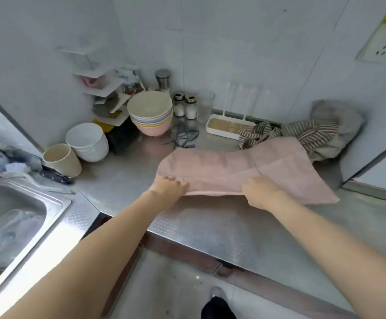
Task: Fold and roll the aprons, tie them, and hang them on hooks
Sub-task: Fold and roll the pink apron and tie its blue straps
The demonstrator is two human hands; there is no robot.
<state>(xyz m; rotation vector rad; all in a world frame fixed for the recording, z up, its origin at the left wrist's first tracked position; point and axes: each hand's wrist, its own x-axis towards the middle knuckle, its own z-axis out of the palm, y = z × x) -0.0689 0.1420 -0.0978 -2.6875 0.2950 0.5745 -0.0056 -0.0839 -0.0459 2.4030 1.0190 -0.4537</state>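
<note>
Steel counter (123, 180) in a white-walled corner, sink (10, 217) at left. Pink apron (233, 171) lies folded into a long band across the counter, its near edge lifted slightly. Left hand (169, 188) grips that near edge at the band's left end — fingers curled over the cloth. Right hand (262, 192) pinches the same edge further right. Striped apron (307, 132) lies crumpled behind, against a grey cloth (339, 125). Stacked bowls (150, 113) and a cup (62, 160) stand at back left — well apart from the hands.

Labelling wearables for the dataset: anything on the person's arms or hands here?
No. Both forearms are bare as far as the frame shows, with no sleeves in view. The left hand and right hand show no gloves, watch, bands or visible rings.
</note>
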